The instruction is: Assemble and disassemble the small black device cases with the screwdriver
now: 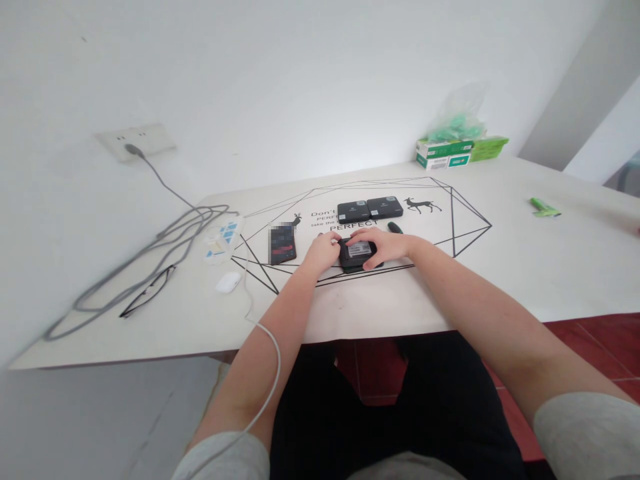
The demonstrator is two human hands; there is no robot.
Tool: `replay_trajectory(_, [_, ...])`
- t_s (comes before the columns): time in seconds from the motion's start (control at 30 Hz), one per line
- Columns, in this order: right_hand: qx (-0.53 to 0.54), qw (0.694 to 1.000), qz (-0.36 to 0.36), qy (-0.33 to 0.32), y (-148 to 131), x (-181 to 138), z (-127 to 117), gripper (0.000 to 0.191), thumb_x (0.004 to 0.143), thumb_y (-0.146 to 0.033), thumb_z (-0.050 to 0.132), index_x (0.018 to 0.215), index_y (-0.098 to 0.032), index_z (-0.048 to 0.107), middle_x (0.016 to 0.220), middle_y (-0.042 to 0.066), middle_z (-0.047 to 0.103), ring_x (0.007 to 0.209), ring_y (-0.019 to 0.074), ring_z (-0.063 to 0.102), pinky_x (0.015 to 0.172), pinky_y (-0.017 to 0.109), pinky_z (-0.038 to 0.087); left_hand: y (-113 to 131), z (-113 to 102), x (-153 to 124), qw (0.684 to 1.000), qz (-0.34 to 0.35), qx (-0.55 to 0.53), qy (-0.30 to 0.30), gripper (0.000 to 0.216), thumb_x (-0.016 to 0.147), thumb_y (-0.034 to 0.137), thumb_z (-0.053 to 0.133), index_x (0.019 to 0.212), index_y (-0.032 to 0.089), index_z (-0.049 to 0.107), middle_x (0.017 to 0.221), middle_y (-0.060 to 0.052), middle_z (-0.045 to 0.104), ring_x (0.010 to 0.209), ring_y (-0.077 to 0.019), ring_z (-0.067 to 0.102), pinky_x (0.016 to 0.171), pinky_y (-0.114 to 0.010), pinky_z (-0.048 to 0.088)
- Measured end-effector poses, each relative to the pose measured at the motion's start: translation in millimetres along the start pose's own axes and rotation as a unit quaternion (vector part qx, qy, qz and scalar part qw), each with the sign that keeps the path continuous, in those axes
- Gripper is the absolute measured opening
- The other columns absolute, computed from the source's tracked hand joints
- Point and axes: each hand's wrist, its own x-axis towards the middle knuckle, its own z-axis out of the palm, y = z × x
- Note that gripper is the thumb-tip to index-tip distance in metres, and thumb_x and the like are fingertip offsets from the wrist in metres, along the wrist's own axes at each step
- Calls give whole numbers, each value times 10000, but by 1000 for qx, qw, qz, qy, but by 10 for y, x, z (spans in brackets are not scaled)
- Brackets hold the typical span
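On the table in front of me lies a flat, square black box [358,251] with a pale printed label on top. My right hand [381,244] spans it from the right, fingers along the far edge and thumb at the near edge. At its left far corner, my left hand [325,251] has its fingers curled against the box; the fingertips are partly hidden. Two similar black boxes [353,211] [385,207] sit side by side just behind. A small dark oval object [395,228] lies close to my right hand, its kind unclear.
To the left are a phone [283,244], a white earbud case [229,283], glasses [149,291] and a coiled grey cable [173,233] plugged into a wall socket [136,141]. Green-and-white cartons [444,155] under a plastic bag [457,120] stand at the back right; a green packet [545,207] lies far right.
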Motion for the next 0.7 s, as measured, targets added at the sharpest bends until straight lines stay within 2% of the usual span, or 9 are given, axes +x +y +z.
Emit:
replay_trajectory(0.13, [3,1000,-6,8,32,10,13,820,634,-415,923,1411,-340,672,1618,55,478,1506,399,402,1279,589,294,-8,5,5,1000,1,0,3,386,932,123,523,1218,200,771,1153,-107,772,1037,-242,705,975,-322,524])
replay_trajectory(0.37, [28,999,-19,14,79,27,27,874,689,-422,879,1504,-318,580,1535,68,569,1439,352,488,1262,549,344,-5,0,1,1000,1,0,10,369,938,126,521,1194,205,774,1153,-102,773,1068,-244,699,986,-321,520])
replay_trajectory(0.53, [2,1000,-23,6,62,25,27,823,641,-390,895,1426,-332,654,1579,57,510,1478,383,426,1275,584,302,21,-21,-28,1000,-8,-14,4,356,934,119,530,1184,204,770,1102,-98,775,997,-238,705,967,-323,522])
replay_trajectory(0.7, [3,1000,-11,-2,38,7,23,817,634,-400,898,1416,-358,663,1617,53,451,1504,403,379,1282,615,270,28,-25,-42,1000,-10,-25,1,364,925,102,523,1179,218,757,1053,-87,766,949,-232,697,945,-327,521])
